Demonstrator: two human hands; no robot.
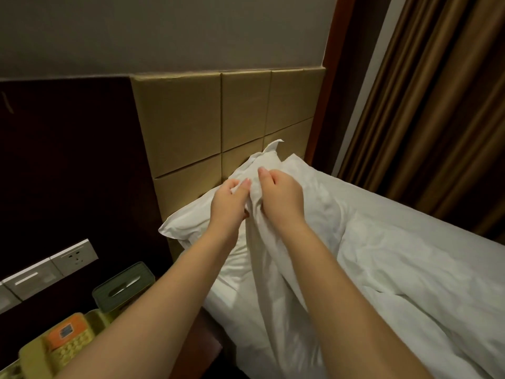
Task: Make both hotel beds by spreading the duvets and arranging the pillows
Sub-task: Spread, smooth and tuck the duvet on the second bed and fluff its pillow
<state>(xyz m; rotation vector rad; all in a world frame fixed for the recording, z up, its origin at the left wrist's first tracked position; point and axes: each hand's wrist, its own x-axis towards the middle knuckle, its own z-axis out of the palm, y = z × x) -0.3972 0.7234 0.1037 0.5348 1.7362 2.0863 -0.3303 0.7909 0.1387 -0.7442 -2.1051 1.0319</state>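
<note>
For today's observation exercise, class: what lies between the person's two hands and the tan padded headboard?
A white pillow propped against the tan padded headboard; the left hand and right hand grip the white duvet before it. Head view.

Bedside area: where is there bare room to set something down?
Left of the pillow it is crowded: a green tissue box and a telephone fill what shows. A bare strip of sheet lies at the near edge, between the pillow and the bunched duvet, which the left hand and right hand grip.
</note>
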